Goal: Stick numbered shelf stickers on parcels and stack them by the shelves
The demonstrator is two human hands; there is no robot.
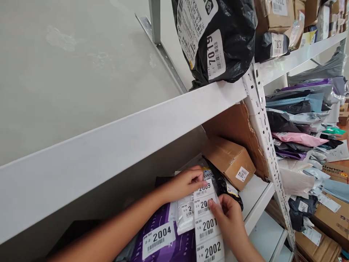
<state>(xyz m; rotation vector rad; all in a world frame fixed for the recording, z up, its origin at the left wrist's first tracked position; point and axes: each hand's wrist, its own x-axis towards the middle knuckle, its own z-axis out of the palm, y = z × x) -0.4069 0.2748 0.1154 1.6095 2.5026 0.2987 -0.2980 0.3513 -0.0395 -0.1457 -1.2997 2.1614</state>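
Note:
A strip of printed number labels (208, 233) hangs between my hands, with 2009, 2001 and 2002 readable on it. My right hand (230, 214) pinches the strip's right side, its thumb over one printed number. At the strip's top end, the fingers of my left hand (187, 183) are closed on the label numbered 2009. Just behind lies a white plastic parcel (187, 214) with a label partly hidden by the strip. Below my left forearm is a purple parcel (180, 247) bearing a 2004 label.
A cardboard box (230, 160) marked 1014 sits to the right on the same shelf, beside a black parcel (231, 191). Overhead runs a white shelf beam (136, 125) carrying a black bag (234, 40) labelled 7019. Stacked soft parcels (300, 138) fill shelving beyond the perforated post (268, 142).

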